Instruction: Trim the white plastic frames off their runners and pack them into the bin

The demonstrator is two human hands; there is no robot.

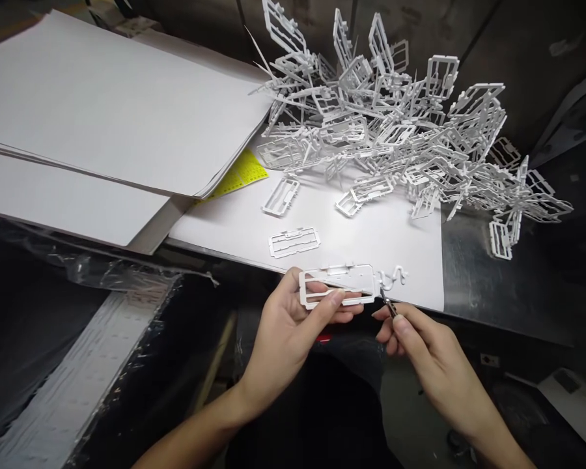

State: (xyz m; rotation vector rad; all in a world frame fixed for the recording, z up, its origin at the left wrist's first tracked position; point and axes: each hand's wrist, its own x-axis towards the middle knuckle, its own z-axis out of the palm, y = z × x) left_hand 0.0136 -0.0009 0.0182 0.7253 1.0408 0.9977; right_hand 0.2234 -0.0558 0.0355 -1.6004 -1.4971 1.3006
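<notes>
My left hand (293, 326) is closed around a white plastic frame (366, 280), thumb on its front and fingers behind it. In my right hand (417, 339) is a small dark metal tool (389, 305), pinched between thumb and fingers. Its tip is at the right end of the frame, beside a thin curly white strip (394, 277). Whether the tip touches the frame or the strip is hard to tell. Just behind the held frame, a similar frame (293, 242) lies flat on the white sheet (322, 229). Another frame (281, 197) rests further back.
A large tangled heap of white frames (385, 137) covers the back and right of the table. Big white sheets (112, 104) are stacked at left, with a yellow sheet (241, 174) under their corner. Plastic film (73, 260) hangs along the front left.
</notes>
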